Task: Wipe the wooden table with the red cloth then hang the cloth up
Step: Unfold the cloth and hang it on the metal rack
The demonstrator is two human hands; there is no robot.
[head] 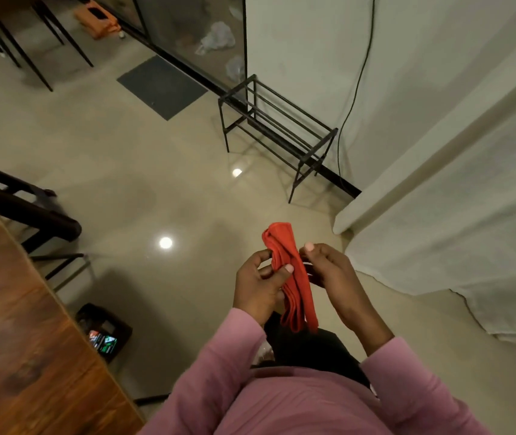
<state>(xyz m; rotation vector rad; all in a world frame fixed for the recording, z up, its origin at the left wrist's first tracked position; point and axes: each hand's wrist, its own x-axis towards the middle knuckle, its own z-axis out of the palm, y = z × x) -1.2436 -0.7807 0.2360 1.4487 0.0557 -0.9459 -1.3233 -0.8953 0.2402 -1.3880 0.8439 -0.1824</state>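
The red cloth (294, 277) hangs bunched in long folds between my two hands, over the floor in front of my body. My left hand (258, 284) pinches its left side with thumb and fingers. On the right side, my right hand (335, 277) pinches the cloth near its upper part. The wooden table (15, 324) lies at the lower left, apart from the cloth and both hands.
A black metal rack (281, 127) stands against the white wall ahead. A white curtain (454, 199) hangs on the right. A dark chair (30, 211) sits by the table, a small bin (104, 331) under its edge. A dark mat (162, 86) lies on the shiny floor.
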